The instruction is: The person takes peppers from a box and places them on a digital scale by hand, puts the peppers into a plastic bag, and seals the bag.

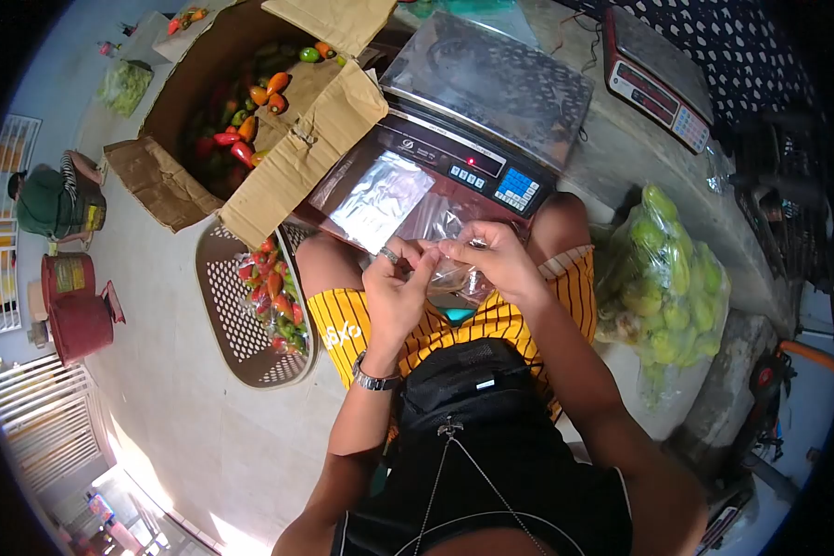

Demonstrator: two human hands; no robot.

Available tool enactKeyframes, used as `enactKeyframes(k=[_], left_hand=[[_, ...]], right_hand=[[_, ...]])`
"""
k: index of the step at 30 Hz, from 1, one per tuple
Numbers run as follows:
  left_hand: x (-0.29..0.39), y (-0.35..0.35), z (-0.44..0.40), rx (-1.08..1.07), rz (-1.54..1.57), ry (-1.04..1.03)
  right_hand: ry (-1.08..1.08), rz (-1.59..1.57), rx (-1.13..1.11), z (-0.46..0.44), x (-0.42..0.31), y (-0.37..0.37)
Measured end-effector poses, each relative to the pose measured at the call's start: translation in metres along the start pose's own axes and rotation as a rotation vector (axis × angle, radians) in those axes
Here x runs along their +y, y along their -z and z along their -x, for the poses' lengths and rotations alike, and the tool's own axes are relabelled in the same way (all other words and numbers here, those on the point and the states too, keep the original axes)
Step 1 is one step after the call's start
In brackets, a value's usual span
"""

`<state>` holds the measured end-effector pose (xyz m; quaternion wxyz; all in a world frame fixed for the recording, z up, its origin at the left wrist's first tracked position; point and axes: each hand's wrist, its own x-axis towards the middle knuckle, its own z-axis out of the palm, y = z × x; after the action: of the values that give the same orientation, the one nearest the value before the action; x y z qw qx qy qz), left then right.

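Note:
Both my hands meet above my lap, pinching a thin clear plastic bag (473, 285) between their fingertips. My left hand (400, 285), with a ring and a wristwatch, is closed on the bag's left side. On the other side, my right hand (501, 262) has thumb and forefinger pressed together on the plastic. Just beyond them, a stack of clear plastic bags (380, 199) lies by a digital scale (486, 88) with a metal pan and a lit red light. An open cardboard box (310, 139) with red, orange and green peppers (250, 120) stands at the left.
Left of my knee, a perforated basket (236, 320) contains bagged peppers (276, 292). A clear bag of green vegetables (663, 287) rests at my right. A second scale (658, 79) stands far right. A person in green (51, 204) is at the far left, near a red container (76, 306).

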<state>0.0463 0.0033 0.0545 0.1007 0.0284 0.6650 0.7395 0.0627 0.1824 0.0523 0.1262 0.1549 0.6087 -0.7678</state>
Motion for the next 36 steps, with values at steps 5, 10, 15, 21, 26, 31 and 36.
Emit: enactKeyframes(k=[5,10,15,21,26,31,36], left_hand=[[-0.014,0.014,-0.004,0.021,0.554,0.225],[-0.009,0.014,-0.003,-0.02,0.818,0.311],[-0.007,0.0,-0.006,0.022,0.426,0.276],[-0.028,0.018,-0.013,0.049,-0.261,0.175],[-0.015,0.007,-0.018,0.191,0.504,0.328],[-0.014,0.018,-0.011,-0.087,0.628,0.366],[-0.042,0.004,-0.007,0.058,-0.109,0.157]], right_hand=[[0.187,0.342,0.11,-0.018,0.032,0.009],[0.284,0.562,0.305,-0.016,0.02,0.006],[0.239,0.209,0.246,-0.014,0.019,-0.006],[-0.018,-0.529,0.101,-0.004,0.011,-0.006],[0.06,-0.205,-0.004,0.006,0.005,-0.025],[0.191,0.641,0.464,-0.011,0.01,-0.011],[0.202,0.066,0.396,-0.031,0.046,0.006]])
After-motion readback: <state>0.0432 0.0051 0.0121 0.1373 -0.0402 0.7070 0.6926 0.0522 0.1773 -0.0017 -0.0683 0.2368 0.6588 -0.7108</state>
